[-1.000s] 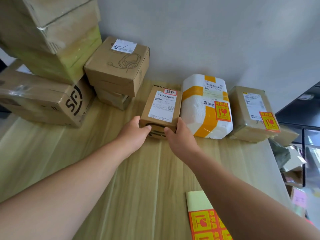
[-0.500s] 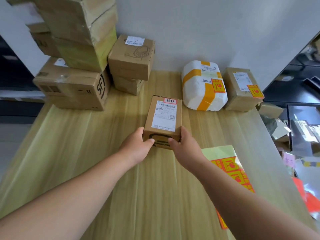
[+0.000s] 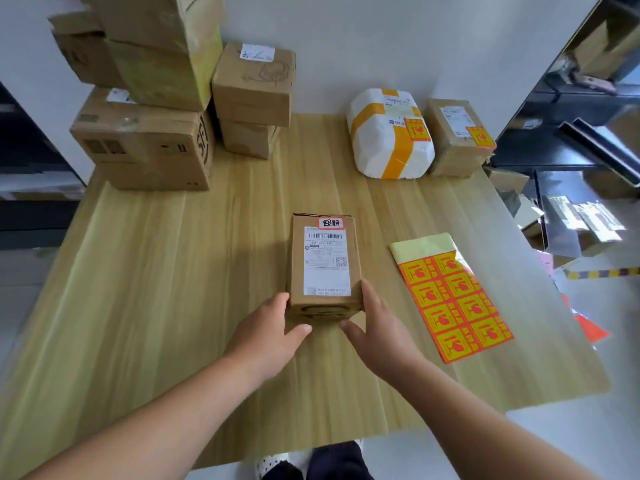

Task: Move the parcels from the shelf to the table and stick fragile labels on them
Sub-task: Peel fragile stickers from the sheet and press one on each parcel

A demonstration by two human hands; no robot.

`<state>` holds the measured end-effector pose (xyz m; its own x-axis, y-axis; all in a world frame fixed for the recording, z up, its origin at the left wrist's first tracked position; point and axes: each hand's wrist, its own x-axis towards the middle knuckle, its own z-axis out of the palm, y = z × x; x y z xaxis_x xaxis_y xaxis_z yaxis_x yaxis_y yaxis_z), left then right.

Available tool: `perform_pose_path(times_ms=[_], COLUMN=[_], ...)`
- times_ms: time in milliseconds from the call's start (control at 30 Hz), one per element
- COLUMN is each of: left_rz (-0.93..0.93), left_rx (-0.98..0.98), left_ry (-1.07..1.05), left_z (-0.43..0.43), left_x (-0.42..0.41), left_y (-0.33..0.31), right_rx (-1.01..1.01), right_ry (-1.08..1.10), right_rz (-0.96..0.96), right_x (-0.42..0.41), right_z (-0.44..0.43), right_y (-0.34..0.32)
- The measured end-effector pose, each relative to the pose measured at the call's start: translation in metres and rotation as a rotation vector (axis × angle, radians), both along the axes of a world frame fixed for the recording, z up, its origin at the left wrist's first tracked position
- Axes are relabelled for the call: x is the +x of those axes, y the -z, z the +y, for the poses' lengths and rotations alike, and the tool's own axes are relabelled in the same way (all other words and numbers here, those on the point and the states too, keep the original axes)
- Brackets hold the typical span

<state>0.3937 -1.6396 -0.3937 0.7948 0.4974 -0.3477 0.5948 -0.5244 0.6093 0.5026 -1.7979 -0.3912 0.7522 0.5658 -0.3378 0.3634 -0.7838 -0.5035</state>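
Head view: a small cardboard parcel (image 3: 323, 265) is seen lying flat near the middle of the wooden table (image 3: 173, 271), with its long side running away from the person. A white shipping label is fixed to its top face, and a small red-bordered tag with handwriting is stuck at its far end.

The parcel is held at its near end from both sides. The left hand (image 3: 268, 332) is curled round the near left corner, with its thumb laid along the bottom of the front face. The right hand (image 3: 377, 330) is set against the right side, and its thumb is pointed at that same face.

To the right of the parcel, and apart from it, a sheet of fragile labels (image 3: 453, 296) is laid flat on the table. Its orange and yellow stickers are arranged in two columns below a bare pale strip.

Against the far wall a white foam parcel (image 3: 389, 133) bound with yellow tape is placed just beside a brown taped parcel (image 3: 453, 136), and each is marked with an orange label. At the far left, stacked cardboard boxes (image 3: 149, 147) are piled. Dark shelving (image 3: 588, 116) is seen at the right edge.
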Motion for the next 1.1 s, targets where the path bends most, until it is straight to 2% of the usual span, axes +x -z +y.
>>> perform_pose_path(times_ms=[233,433,567,667,833,933,1100], left_rz=[-0.064,-0.406,-0.543,-0.394,0.006,0.093,0.095], left_rx=[0.109,0.435,0.442,0.264,-0.241,-0.357,-0.522], left_ry=[-0.057,0.043,0.233,0.326,-0.024,-0.188,-0.435], left_z=[-0.008,-0.041,-0.074,-0.108,-0.140,-0.145,-0.154], left_x=[0.002,0.027,0.049,0.073,0.125,0.157,0.191], left_y=[0.008,-0.005,-0.020,-0.025,0.003,0.016,0.036], right_rx=[0.041,0.046,0.012,-0.053,-0.144,-0.174,-0.207], right_ry=[0.030,0.129,0.204,0.289,0.407,0.448,0.475], right_rz=[-0.016,-0.069,-0.098,-0.107,-0.072,-0.045,-0.013], right_x=[-0.004,0.018,0.042,0.073,0.123,0.149,0.177], right_z=[-0.007,-0.043,-0.071,-0.099,-0.144,-0.159,-0.170], right_y=[0.001,-0.003,0.000,0.005,0.019,0.027,0.046])
